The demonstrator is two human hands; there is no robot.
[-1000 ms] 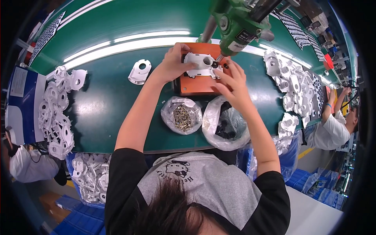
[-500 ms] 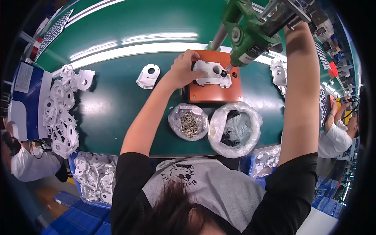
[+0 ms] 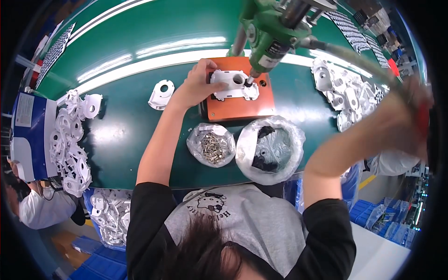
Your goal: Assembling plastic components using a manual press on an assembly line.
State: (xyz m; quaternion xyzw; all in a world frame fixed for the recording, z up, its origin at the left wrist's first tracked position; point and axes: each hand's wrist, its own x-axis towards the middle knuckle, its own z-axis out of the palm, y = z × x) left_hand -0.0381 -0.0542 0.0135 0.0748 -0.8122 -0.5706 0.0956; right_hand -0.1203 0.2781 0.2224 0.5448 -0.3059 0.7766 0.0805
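Observation:
A white plastic housing (image 3: 228, 93) lies on the orange block (image 3: 233, 111) in front of me. My left hand (image 3: 192, 89) is closed on its left end, thumb across the top and fingers toward the far side. A small black round piece (image 3: 248, 84) sits at the housing's right part, next to its round opening. Just above that piece is the tip of the green press (image 3: 268, 50); whether they touch is unclear. Far to the right, my right hand (image 3: 405, 116), blurred by motion, is closed round the red grip of the press lever (image 3: 359, 56).
Near the block stand a bag of small metal pins (image 3: 213, 148) and a bag of black parts (image 3: 270, 161). One white part (image 3: 162, 94) lies alone left of my hand. White parts are heaped at left (image 3: 70, 140) and right (image 3: 343, 91). A person (image 3: 46, 205) sits at far left.
My right hand has swung from beside the press out to the right and toward me, bringing the lever with it. My left hand keeps its hold on the housing. The whole view has shifted slightly.

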